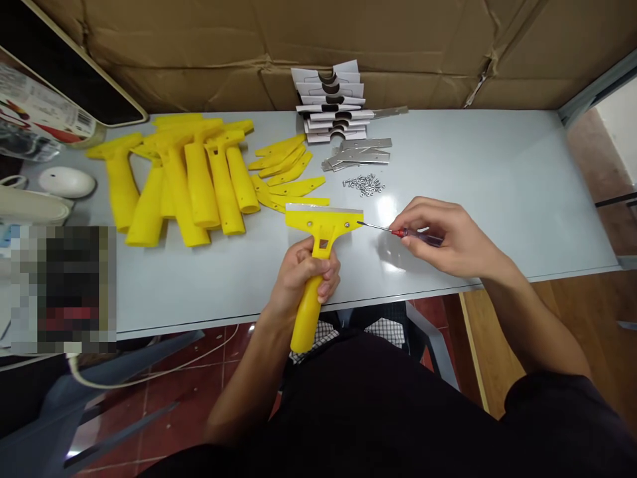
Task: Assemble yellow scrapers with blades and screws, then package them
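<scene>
My left hand (309, 269) is wrapped round the handle of a yellow scraper (306, 318), held head up near the table's front edge. A metal blade (323, 208) runs along the top of its head, and two screws show in the head. My right hand (442, 232) grips a screwdriver (423, 238) with a dark handle and red collar. The screwdriver's tip lies at the right end of the scraper head, right of the right screw; whether it touches cannot be made out.
Several yellow handles (174, 186) lie at the left beside thin yellow plates (286, 159). Behind the scraper are metal blades (361, 154), small nuts and screws (367, 186) and stacked white holders (331, 106). A white mouse (67, 181) sits far left on the grey table (497, 179).
</scene>
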Demonstrator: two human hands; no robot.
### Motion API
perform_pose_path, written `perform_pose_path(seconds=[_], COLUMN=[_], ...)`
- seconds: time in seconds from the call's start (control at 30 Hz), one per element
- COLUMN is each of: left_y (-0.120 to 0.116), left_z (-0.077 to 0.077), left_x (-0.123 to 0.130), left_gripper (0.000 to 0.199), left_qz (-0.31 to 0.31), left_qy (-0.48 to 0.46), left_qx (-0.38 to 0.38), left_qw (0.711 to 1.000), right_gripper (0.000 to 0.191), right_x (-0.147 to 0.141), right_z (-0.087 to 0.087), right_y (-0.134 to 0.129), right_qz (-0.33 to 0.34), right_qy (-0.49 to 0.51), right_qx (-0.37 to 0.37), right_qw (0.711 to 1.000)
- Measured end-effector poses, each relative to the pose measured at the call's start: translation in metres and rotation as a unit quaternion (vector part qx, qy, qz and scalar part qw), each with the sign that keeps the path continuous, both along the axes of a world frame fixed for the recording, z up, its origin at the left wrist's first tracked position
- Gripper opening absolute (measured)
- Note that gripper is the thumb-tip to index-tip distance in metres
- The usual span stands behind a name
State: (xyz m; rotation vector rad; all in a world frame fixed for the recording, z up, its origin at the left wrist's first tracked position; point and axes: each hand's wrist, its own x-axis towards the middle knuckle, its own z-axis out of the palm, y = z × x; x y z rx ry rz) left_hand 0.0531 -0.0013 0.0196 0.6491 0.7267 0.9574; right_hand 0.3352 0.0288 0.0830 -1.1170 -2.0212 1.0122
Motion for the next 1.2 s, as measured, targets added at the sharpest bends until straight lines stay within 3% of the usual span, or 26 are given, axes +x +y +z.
perform_pose_path(seconds=[0.43,0.73,0.87,1.03,1.2], left_y=[0.0,-0.002,-0.002,-0.002,-0.001], left_z=[0.0,0.006,0.005,0.001,0.004], left_x=[0.002,0.007,0.006,0.006,0.008], left_gripper=[0.027,0.023,0.022,0.02,0.021], left_qz=[0.014,0.044,0.04,0.052,0.067], left_qy=[0.011,0.049,0.054,0.042,0.054], left_qx=[-0.007,-0.008,0.002,-0.009,-0.022], left_qw=[1.0,0.998,0.998,0.998,0.996], right_gripper=[0.021,0.018,0.013,0.011,0.013], right_x=[-0.005,-0.017,-0.032,-0.046,-0.037], right_z=[0.007,0.06,0.077,0.071,0.052], right_y=[0.014,0.021,0.028,0.03,0.033], right_qz=[0.035,0.062,0.04,0.012,0.049], right_qy=[-0.02,-0.172,-0.165,-0.107,-0.08], right_qx=[0.004,0.084,0.114,0.117,0.165], right_qw=[0.999,0.98,0.979,0.987,0.982])
